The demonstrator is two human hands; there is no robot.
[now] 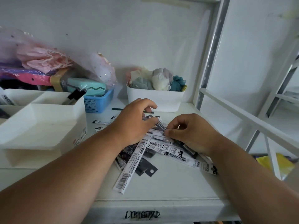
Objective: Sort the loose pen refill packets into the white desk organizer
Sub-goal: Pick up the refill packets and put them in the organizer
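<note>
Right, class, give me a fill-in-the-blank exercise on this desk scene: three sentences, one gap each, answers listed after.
1. The pile of pen refill packets lies on the white desk, to the ____ of the white desk organizer.
2. The right hand pinches a packet while the left hand rests on the ____.
3. Behind the organizer stands a small ____ basket made of plastic mesh.

Missing words: right; pile; blue
</note>
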